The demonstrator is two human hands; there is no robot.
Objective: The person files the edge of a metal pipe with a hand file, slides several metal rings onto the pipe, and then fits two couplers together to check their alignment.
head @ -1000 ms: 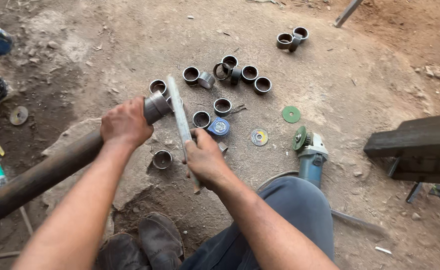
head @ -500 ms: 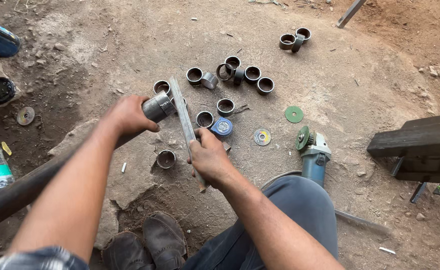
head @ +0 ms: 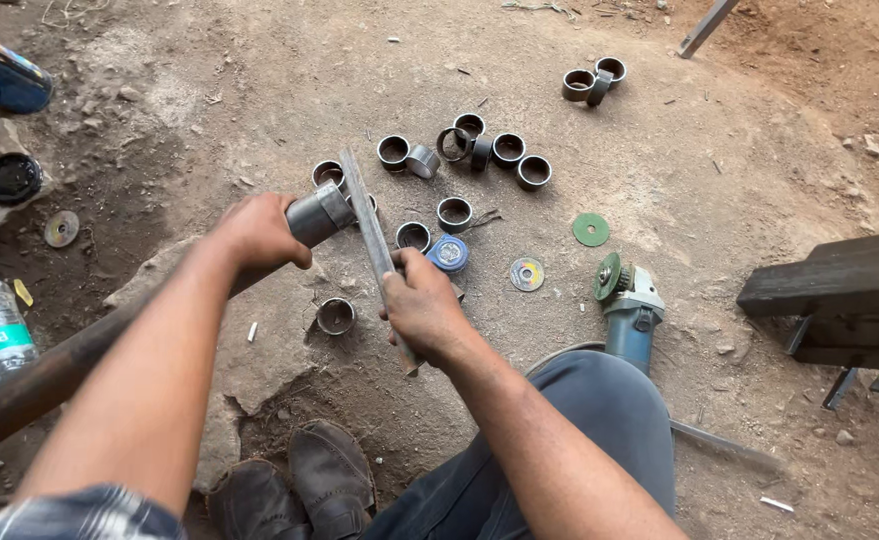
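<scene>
Pipe (head: 314,215) in left hand (head: 259,232) — file (head: 367,235) in right hand (head: 421,308).

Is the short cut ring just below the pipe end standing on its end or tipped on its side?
On its end: the ring shows a round open mouth facing up from the dirt ground.

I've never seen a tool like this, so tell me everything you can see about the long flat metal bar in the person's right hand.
The flat bar is a long, narrow, grey strip, metal by its look, dull and worn. The right hand grips its near end; its far part lies against the end of the pipe held by the left hand. It slants away from the person, above the ground.
</scene>
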